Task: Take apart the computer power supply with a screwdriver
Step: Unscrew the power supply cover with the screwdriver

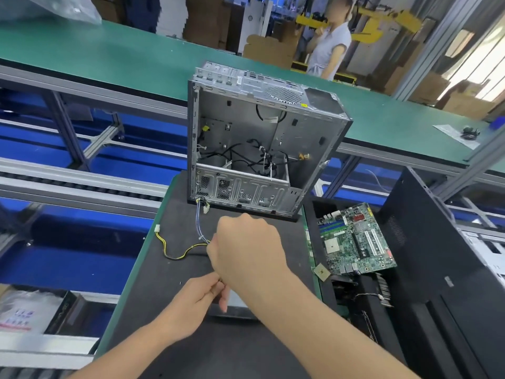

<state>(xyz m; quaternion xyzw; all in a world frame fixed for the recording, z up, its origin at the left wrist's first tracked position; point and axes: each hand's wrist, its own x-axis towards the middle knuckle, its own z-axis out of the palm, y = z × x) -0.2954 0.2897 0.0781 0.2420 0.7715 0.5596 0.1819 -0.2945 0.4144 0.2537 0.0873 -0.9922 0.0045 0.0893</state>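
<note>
Power supply (236,306): only a sliver of pale grey metal casing shows, tucked under the right grip (247,251) and just past the left grip (200,295). The forearm hides the rest.
Leads run out from the right grip's thumb side. A yellow-black pair (175,255) loops left to a white plug (157,228). A blue-white bundle (199,222) runs ahead toward the case foot.
Right grip: fingers curled, knuckles up; cannot tell what, if anything, is inside.
Left grip: thumb and forefinger pressed together in a pinch at the right wrist; the item pinched is hidden.
Ahead of both grips, a stripped grey computer case (259,138) stands open-side forward.
Right of the grips lies a green motherboard (355,239).
Table (177,283): dark mat, green edge.
Beyond it are a green conveyor belt (109,56), cardboard boxes and a standing person.
</note>
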